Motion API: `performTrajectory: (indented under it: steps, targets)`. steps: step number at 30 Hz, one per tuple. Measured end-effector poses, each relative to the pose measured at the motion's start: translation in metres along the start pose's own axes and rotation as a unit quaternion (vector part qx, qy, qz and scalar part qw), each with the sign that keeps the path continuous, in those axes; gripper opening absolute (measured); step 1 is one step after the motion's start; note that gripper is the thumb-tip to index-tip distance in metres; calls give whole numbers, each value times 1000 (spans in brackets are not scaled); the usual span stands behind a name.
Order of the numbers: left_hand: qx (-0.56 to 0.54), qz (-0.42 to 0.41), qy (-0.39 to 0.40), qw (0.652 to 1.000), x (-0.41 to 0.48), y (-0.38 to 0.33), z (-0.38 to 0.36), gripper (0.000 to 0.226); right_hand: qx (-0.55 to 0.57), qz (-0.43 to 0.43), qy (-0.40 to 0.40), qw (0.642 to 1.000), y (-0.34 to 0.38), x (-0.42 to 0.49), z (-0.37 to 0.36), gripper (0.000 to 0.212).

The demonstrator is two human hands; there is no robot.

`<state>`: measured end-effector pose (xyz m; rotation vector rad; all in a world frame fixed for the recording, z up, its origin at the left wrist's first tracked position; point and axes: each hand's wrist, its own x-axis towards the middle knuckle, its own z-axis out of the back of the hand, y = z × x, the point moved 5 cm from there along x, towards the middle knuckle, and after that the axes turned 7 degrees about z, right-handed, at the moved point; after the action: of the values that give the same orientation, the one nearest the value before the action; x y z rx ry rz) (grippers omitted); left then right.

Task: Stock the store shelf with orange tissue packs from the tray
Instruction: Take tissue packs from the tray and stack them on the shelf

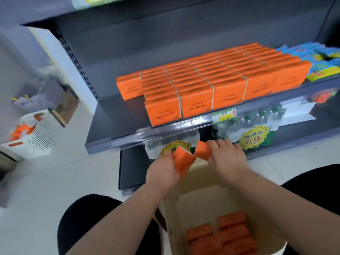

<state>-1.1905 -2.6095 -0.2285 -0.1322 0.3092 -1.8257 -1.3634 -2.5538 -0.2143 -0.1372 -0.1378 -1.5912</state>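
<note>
Rows of orange tissue packs (217, 80) stand on the dark shelf (110, 133), filling its middle and right. My left hand (163, 170) grips one orange pack (184, 161) just below the shelf's front edge. My right hand (228, 159) holds another orange pack (202, 150) beside it, the two packs almost touching. Below my arms sits the cream tray (174, 214), with several orange packs (224, 234) lying in its bottom.
Blue and yellow packs (323, 59) fill the shelf's right end. Bottled water bundles with a 9.9 sticker (253, 137) sit on the lower shelf. A white crate (35, 137) holding orange packs stands on the floor at left. The shelf's left part is bare.
</note>
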Motion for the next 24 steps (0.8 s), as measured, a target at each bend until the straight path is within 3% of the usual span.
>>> performTrajectory:
  steps: [4,6,9,14,20,24]
  targets:
    - [-27,5,-61,998,-7,-2,78,44,2,30,-81,996,15,18,66,37]
    - [-19,10,-95,995,-7,1,111,33,4,47,-126,991,22,30,91,33]
    - [-13,26,-139,990,-2,8,150,25,-7,64,-138,988,32,49,118,44]
    - [-11,75,-200,977,22,31,192,30,-18,64,-177,982,37,97,156,51]
    - [33,136,-181,973,76,67,204,31,-55,66,-127,988,34,169,152,56]
    - [71,153,-130,977,116,80,202,26,-88,119,-66,987,36,189,138,66]
